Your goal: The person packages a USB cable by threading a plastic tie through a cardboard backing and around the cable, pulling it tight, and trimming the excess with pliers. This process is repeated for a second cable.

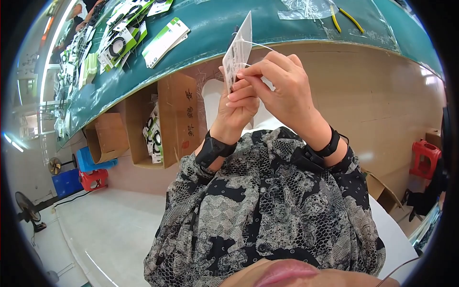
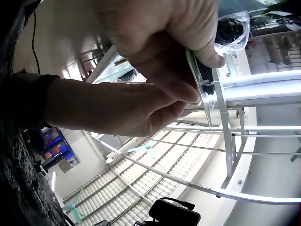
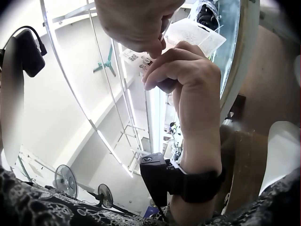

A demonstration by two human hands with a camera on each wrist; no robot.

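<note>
Upright in the left hand (image 1: 235, 107) is a thin printed card (image 1: 237, 55), its lower part gripped between thumb and fingers. The right hand (image 1: 286, 83) pinches a thin white tie (image 1: 246, 64) at the card's printed side. Another white strand (image 1: 260, 45) sticks out from the card toward the right. In the left wrist view a dark coiled item (image 2: 206, 80) lies against the card's other face, beside the left thumb. The right wrist view shows both hands meeting at the card (image 3: 136, 59); the fingertips partly hide it.
Carded black items (image 1: 117, 47) are heaped on the green table (image 1: 205, 36) at the left, beside a stack of cards (image 1: 165, 42). Yellow-handled pliers (image 1: 351, 20) and a bag of white ties (image 1: 306, 8) lie at the back right. Cardboard boxes (image 1: 174, 115) stand below the table edge.
</note>
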